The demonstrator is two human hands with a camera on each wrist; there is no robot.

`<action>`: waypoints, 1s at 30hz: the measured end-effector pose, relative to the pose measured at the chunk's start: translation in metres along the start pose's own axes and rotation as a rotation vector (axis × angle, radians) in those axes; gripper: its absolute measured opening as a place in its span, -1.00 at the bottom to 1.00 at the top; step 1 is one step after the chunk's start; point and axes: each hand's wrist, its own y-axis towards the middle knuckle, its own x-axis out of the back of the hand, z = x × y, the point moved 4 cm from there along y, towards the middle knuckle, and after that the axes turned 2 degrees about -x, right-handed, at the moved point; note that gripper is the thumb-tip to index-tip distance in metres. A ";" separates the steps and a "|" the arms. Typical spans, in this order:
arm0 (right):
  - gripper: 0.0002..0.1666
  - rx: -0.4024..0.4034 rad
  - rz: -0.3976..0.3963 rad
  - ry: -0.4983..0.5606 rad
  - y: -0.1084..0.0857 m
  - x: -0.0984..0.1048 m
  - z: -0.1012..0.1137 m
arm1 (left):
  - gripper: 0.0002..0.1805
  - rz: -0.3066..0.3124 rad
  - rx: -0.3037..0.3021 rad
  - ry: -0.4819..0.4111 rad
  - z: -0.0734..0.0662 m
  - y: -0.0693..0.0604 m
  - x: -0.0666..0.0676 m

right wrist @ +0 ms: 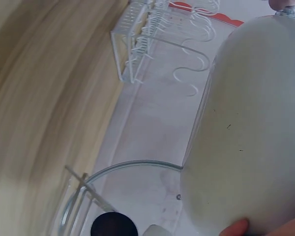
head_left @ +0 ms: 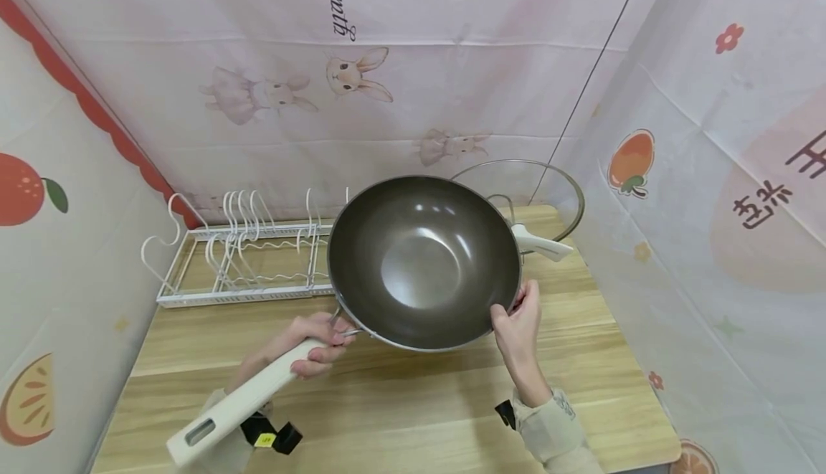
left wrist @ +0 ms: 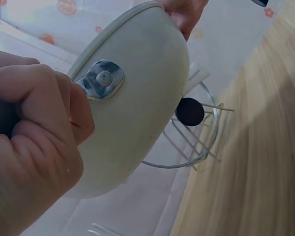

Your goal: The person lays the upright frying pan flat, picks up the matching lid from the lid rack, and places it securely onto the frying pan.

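A wok [head_left: 422,266] with a dark inside and a cream outside is held above the table, its inside facing the head camera. My left hand [head_left: 319,341] grips the cream handle [head_left: 241,402] close to the metal joint. My right hand [head_left: 519,323] pinches the rim at the lower right, thumb on the inner side. In the left wrist view, my left hand [left wrist: 39,118] is curled beside the metal bracket [left wrist: 104,78] on the wok's outside [left wrist: 137,103]. The right wrist view has fingers [right wrist: 236,228] against the wok's underside [right wrist: 246,128].
A white wire rack [head_left: 239,295] stands at the back left of the wooden table [head_left: 387,416]. Behind the wok on the right are a glass lid [head_left: 577,205] standing upright and another cream handle [head_left: 542,243]. Printed sheets hang at the back and sides.
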 end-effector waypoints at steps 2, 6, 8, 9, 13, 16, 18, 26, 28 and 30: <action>-0.66 -0.002 -0.007 -0.007 -0.002 0.002 -0.007 | -0.70 0.003 0.007 -0.009 0.004 0.001 0.002; -0.66 -0.006 -0.011 -0.024 -0.006 0.006 -0.016 | -0.66 0.036 0.010 -0.020 0.012 0.003 0.008; -0.65 -0.013 -0.009 -0.037 -0.008 0.007 -0.018 | -0.66 0.050 0.006 -0.023 0.016 0.004 0.011; -0.66 -0.019 -0.008 -0.041 -0.010 0.007 -0.019 | -0.66 0.053 0.004 -0.024 0.018 0.004 0.013; -0.68 -0.042 -0.004 -0.053 -0.018 0.009 -0.012 | -0.77 0.037 0.020 -0.037 0.025 0.003 0.020; -0.70 -0.050 0.000 -0.062 -0.025 0.011 -0.001 | -0.84 0.021 0.031 -0.052 0.030 0.002 0.024; -0.71 -0.045 0.001 -0.077 -0.029 0.011 0.005 | -0.84 0.015 0.033 -0.062 0.032 0.002 0.025; -0.69 -0.038 0.007 -0.093 -0.033 0.011 -0.001 | -0.80 0.033 0.038 -0.067 0.043 0.001 0.030; -0.69 -0.041 0.009 -0.098 -0.034 0.011 -0.004 | -0.79 0.036 0.039 -0.077 0.047 0.001 0.033; -0.69 -0.048 0.009 -0.104 -0.035 0.012 -0.006 | -0.78 0.034 0.039 -0.067 0.050 0.001 0.036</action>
